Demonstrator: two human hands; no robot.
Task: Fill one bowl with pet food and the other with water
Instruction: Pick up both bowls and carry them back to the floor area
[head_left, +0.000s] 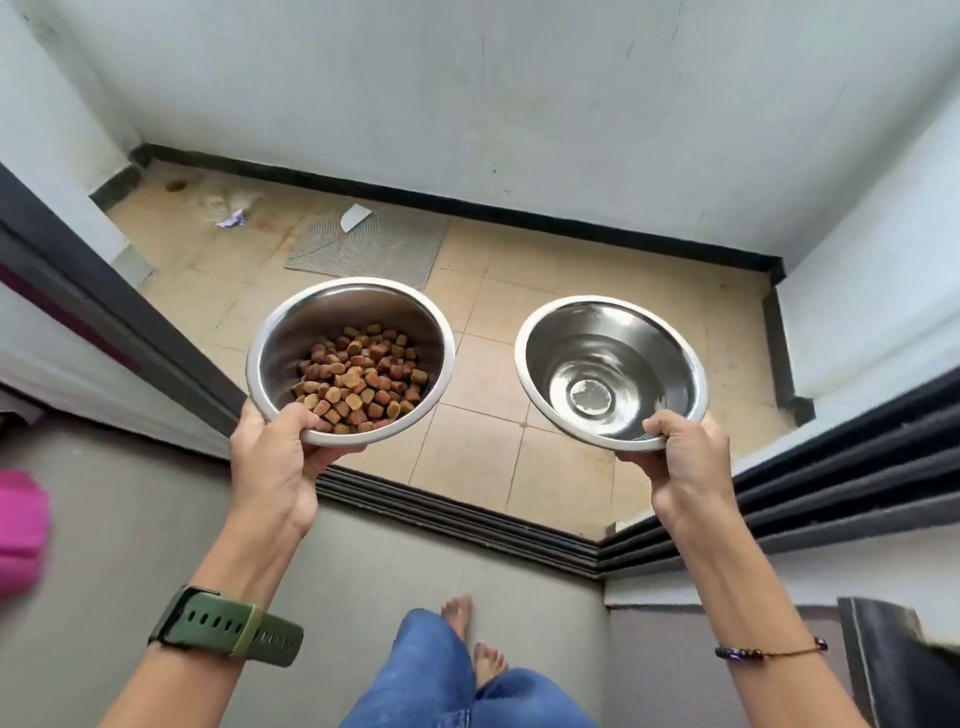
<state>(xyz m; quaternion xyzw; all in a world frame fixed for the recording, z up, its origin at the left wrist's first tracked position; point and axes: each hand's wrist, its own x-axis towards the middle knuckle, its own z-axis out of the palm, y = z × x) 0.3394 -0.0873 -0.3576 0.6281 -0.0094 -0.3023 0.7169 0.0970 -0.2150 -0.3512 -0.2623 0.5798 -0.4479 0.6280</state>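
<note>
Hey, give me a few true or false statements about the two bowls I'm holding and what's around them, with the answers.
1. The left hand holds the bowl of pet food. True.
2. The right hand holds an empty plastic bowl. False: the right-hand bowl is metal and seems to hold clear water.
3. Both bowls rest on the tiled floor. False: both are held in the air.
4. A green watch sits on the left wrist. True.
</note>
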